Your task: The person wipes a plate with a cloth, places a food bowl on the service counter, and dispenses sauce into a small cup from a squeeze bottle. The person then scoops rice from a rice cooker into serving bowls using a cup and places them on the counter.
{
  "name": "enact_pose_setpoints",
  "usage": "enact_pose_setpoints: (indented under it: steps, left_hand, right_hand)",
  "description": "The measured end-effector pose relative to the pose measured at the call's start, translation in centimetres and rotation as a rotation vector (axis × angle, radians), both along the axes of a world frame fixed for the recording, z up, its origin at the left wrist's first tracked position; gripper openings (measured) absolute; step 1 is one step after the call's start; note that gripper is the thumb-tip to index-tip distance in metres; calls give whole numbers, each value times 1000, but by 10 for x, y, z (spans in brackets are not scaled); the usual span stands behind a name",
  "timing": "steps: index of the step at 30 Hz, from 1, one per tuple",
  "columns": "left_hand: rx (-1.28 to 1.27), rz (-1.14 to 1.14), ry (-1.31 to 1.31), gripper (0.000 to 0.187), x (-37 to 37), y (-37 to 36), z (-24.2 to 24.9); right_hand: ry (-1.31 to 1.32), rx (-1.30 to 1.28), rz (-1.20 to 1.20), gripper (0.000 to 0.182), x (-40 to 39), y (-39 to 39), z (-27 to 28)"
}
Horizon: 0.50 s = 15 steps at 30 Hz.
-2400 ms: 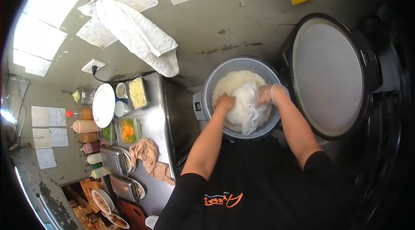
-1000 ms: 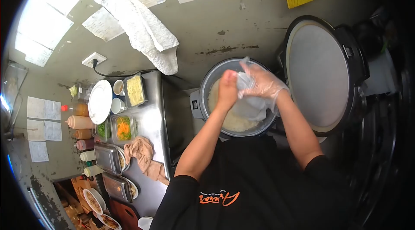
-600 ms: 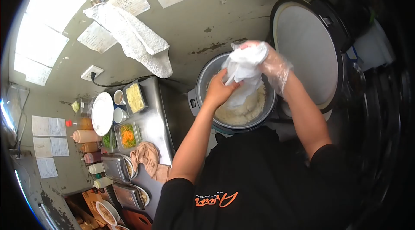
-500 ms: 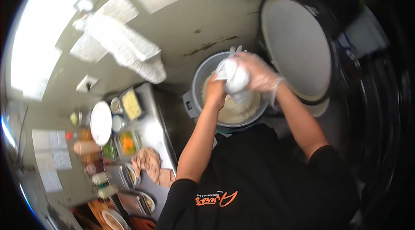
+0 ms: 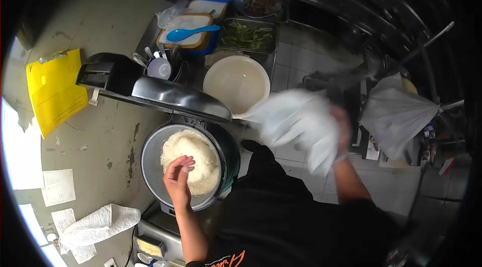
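A rice cooker [image 5: 151, 186] stands with its lid [image 5: 181, 99] raised, and white rice [image 5: 198, 154] is heaped in its pot. Over the near side of the rice is my left hand [image 5: 178, 175], bare, its fingers loosely bent and apart, with nothing visible in them. Out to the right, my right hand [image 5: 341, 129] grips a white plastic bag [image 5: 296, 124] by its right side. The bag is spread out and smeared by motion, and it partly hides the hand. What the bag holds, if anything, cannot be made out.
Beyond the lid are a white bowl [image 5: 236, 84], a tray of green vegetables [image 5: 248, 35], a blue spoon [image 5: 193, 32] on a container and a metal bowl [image 5: 257, 3]. Another white plastic bag [image 5: 399, 114] hangs at right. A white towel [image 5: 103, 224] hangs on the left wall.
Both hands were together on the white bag above the rice. Now the left has let go, and the right has carried the bag away to the right. My view has turned right.
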<state>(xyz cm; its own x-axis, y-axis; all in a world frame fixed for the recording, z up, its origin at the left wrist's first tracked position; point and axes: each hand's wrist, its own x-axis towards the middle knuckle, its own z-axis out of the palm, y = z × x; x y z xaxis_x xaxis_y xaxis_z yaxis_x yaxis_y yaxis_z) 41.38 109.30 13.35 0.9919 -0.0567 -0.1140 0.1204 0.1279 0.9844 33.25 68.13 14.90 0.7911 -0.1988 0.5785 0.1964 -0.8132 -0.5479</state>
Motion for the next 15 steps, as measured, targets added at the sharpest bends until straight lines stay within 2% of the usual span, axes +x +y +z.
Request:
enact_pose_setpoints:
  steps: [2,4,5,7,8,9,10,11,12,13,14,15]
  left_hand:
    - [26,181,-55,30,10,4,-3]
    - [83,401,-185,35,25,-14,6]
    - [157,482,-323,40,36,-32,33]
    - [246,529,-526,46,42,-49,65]
    - [342,534,-638,59,48,-60,82]
    - [467,529,-724,81,51,-81,112]
    - [600,487,-836,100,55,-98,132]
    - [745,487,-884,115,61,-114,150]
    - [823,498,-850,115,69,-127,161]
    - [912,536,-815,113,83,-130,157]
    - [998,577,-774,111,93,-129,148]
    - [900,593,-757,111,92,-127,142]
  right_hand:
    - [-19,-87,-385,48,-10,-61,-19]
    - [217,-269,-494,52,-14,-158,-117]
    - [659,-318,-685,51,4,-146,-126]
    - [835,-337,-632,55,42,-136,-115]
    - [698,-61,-501,55,70,-105,-87]
    - [567,205,-363,54,97,-57,-54]
    - [339,538,-74,53,116,-10,-34]
    - [284,488,134,47,137,22,-20]
    - [136,175,320,46,159,47,10]
    - [108,444,479,43,186,76,11]
    - [83,212,396,41,214,91,18]
    - [47,-17,308,40,246,100,27]
